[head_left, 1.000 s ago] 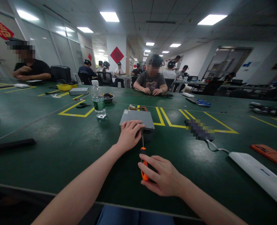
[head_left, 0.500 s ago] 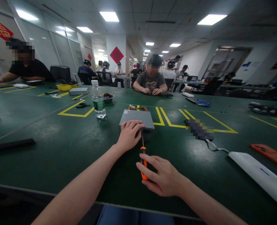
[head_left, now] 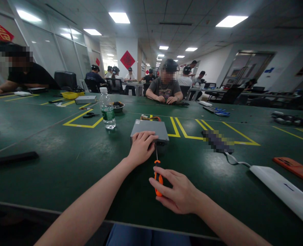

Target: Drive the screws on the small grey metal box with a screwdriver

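Observation:
A grey metal box [head_left: 151,129] with coloured wires at its back lies on the green table [head_left: 64,160]. My left hand [head_left: 141,147] rests on the box's near left corner, fingers curled over the edge and gripping it. My right hand [head_left: 178,194] is closed round the orange and black handle of a screwdriver [head_left: 157,177]. The thin shaft points away from me, with its tip at the box's near face, just right of my left fingers.
A water bottle [head_left: 107,109] stands left of the box. A white power strip [head_left: 281,193] with a cable and an orange phone [head_left: 294,169] lie at the right. A dark flat bar [head_left: 11,158] lies at the left. Other people sit along the table's far side.
Both hands, the screwdriver and the box stay almost still. The person at the far left has leaned further left and stretched an arm out.

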A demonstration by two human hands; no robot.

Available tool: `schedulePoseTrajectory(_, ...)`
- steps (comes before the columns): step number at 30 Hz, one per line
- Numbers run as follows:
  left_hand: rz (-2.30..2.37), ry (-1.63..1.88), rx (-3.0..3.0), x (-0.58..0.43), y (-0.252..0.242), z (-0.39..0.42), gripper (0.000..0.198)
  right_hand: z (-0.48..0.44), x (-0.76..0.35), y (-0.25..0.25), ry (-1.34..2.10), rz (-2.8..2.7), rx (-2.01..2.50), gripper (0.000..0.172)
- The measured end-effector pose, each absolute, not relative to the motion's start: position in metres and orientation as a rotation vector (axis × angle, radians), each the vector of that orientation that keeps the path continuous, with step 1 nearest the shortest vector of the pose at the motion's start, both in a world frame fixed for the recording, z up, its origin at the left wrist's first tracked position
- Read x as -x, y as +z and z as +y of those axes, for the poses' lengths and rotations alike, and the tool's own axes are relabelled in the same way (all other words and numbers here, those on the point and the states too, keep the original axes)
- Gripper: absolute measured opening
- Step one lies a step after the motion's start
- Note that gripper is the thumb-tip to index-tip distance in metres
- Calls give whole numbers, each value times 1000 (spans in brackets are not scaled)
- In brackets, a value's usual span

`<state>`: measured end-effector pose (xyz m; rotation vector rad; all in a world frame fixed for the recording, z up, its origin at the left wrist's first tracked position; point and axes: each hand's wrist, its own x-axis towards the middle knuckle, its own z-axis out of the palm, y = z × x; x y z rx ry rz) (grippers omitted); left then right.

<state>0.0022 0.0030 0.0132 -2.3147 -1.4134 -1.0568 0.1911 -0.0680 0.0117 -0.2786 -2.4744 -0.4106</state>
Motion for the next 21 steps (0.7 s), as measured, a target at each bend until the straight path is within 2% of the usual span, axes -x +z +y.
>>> schedulePoseTrajectory(6, -1416, -1062, 2316, -3, 13, 3, 27, -66, -194, 5, -414, -2333, 249, 20)
schedulePoseTrajectory(14, -1418, -1052, 2315, -3, 13, 3, 27, -67, -192, 11, -403, -2466, 297, 31)
schedulePoseTrajectory(19, -1421, -1045, 2313, -2, 13, 2, 27, -67, -192, 6, -443, -2341, 266, 20)
schedulePoseTrajectory(21, -1422, -1047, 2311, -3, 13, 2, 27, -66, -192, 6, -422, -2337, 277, 20)
